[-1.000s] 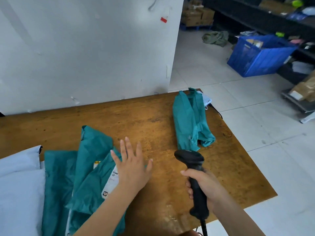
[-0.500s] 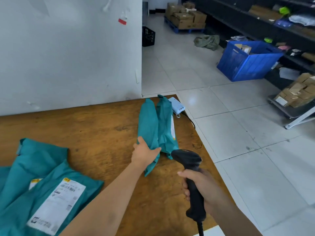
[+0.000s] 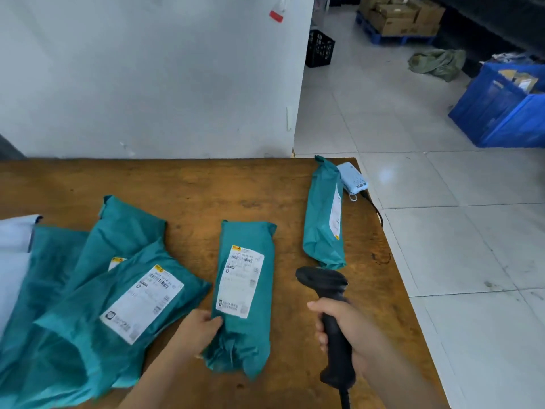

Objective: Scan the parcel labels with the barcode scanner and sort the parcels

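Note:
A teal parcel (image 3: 259, 320) lies label up on the wooden table (image 3: 206, 187), in the middle near the front. My left hand (image 3: 197, 329) grips its lower left edge, thumb on top. In my right hand (image 3: 351, 329) I hold the black barcode scanner (image 3: 323, 283) by its handle, with its head just right of that parcel's label (image 3: 241, 281). A second teal parcel (image 3: 321, 219) lies further back on the right, its label turned to the side. Several teal parcels (image 3: 97, 290) overlap on the left, the top one label up.
A white parcel (image 3: 14, 246) sits at the far left edge. A light blue power bank (image 3: 352, 181) with a cable lies at the table's back right corner. Beyond the table's right edge is tiled floor with a blue crate (image 3: 501, 110), a black crate (image 3: 318, 48) and stacked cartons.
My left hand reached to the two parcels at the back right and pulled one to the middle front, now label up. The scanner stayed in my right hand.

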Demonstrator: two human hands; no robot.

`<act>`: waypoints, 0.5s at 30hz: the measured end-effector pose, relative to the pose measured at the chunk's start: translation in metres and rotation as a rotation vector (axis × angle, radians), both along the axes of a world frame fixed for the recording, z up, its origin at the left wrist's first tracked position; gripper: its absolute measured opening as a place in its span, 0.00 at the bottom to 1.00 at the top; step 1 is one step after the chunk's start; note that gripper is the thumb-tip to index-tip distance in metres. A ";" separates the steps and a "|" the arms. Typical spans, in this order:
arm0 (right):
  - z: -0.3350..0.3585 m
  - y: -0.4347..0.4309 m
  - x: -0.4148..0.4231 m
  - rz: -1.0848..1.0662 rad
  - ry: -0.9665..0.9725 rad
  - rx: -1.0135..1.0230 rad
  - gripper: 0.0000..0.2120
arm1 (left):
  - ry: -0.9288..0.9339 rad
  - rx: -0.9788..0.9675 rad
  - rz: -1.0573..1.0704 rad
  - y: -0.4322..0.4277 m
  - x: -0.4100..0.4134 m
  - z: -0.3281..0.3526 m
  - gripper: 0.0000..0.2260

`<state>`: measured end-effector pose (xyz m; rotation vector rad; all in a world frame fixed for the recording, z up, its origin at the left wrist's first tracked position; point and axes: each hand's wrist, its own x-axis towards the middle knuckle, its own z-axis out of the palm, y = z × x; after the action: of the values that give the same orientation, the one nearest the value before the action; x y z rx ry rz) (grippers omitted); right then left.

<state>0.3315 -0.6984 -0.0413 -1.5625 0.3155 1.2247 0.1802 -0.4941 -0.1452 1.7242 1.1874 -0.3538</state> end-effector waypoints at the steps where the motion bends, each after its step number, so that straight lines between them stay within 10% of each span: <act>1: -0.002 0.008 -0.004 0.014 -0.001 0.008 0.10 | 0.052 -0.052 -0.030 -0.001 -0.013 0.003 0.13; 15: 0.001 0.076 -0.059 0.106 -0.016 0.040 0.08 | -0.031 0.131 -0.101 0.009 -0.027 -0.005 0.24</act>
<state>0.2725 -0.6221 -0.0407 -1.5701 0.1986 1.2918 0.1529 -0.4855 -0.1499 1.9011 1.1252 -0.3149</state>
